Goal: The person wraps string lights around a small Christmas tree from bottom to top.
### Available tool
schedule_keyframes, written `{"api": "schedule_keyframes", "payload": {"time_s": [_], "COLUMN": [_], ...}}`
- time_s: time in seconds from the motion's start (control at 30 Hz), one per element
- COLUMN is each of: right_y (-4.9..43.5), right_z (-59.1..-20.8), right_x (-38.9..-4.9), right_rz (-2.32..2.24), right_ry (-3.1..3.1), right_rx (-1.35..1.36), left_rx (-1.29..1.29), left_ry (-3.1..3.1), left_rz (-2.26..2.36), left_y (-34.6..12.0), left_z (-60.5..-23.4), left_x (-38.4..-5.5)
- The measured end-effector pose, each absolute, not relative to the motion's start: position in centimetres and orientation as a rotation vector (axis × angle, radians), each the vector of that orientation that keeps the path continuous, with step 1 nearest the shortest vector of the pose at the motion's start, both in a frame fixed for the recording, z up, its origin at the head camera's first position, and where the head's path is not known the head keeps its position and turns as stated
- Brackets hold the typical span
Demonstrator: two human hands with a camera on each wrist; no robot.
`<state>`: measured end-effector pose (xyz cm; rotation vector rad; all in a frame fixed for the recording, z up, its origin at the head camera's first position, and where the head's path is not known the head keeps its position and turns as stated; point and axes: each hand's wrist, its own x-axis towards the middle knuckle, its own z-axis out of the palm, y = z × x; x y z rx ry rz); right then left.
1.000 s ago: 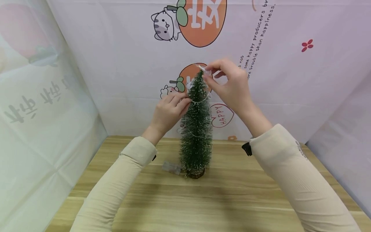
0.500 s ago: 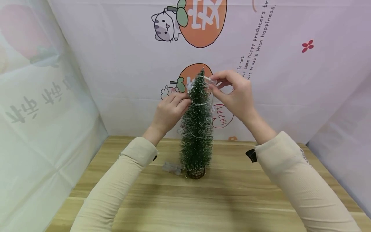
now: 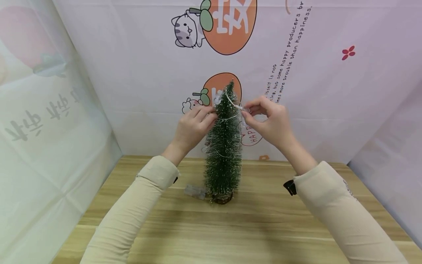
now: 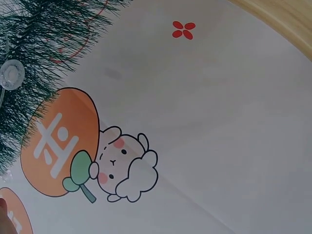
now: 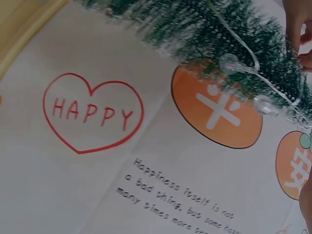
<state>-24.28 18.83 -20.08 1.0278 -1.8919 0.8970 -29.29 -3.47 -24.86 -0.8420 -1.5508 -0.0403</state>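
Observation:
A small green artificial Christmas tree with frosted tips stands upright on the table. String lights on a whitish wire wind around it; a clear bulb shows in the left wrist view. My left hand pinches the tree's upper left side, its fingertips right where a loop of wire crosses. At the upper right my right hand pinches the light string between thumb and fingers beside the branches. From there the wire slants up to just below the tree's tip.
A clear plastic box lies on the wooden table left of the tree's round brown base. Close behind hangs a white cloth backdrop with cartoon prints, and more cloth walls both sides.
My right hand has moved down and slightly right from the tree's tip, drawing the light string into a slant across the upper front. The left hand keeps its place.

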Motion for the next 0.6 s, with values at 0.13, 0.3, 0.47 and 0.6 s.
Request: {"api": "schedule_keyframes", "payload": {"time_s": [0.13,0.3,0.47,0.6], "right_y": [19.5,20.3,20.9,21.0], "right_z": [-21.4,-22.8,-23.6,-24.0], "right_x": [-24.3,-24.5,-24.6,-24.5], "right_rz": [0.999,1.072,1.143,1.15], "right_ry": [-1.944,-1.989,-1.994,-2.051], "right_rx": [0.981,0.888,0.824,0.792], "left_rx": [-0.843,-0.853,-0.861,-0.86], "left_ry": [-1.546,-1.544,-1.532,-1.531], "left_rz": [-0.03,-0.038,-0.041,-0.042], "left_y": [-3.6,-3.5,-3.5,-3.4], "left_z": [-24.9,-25.0,-24.9,-25.0], "left_x": [-29.3,-29.3,-29.4,-29.5]}}
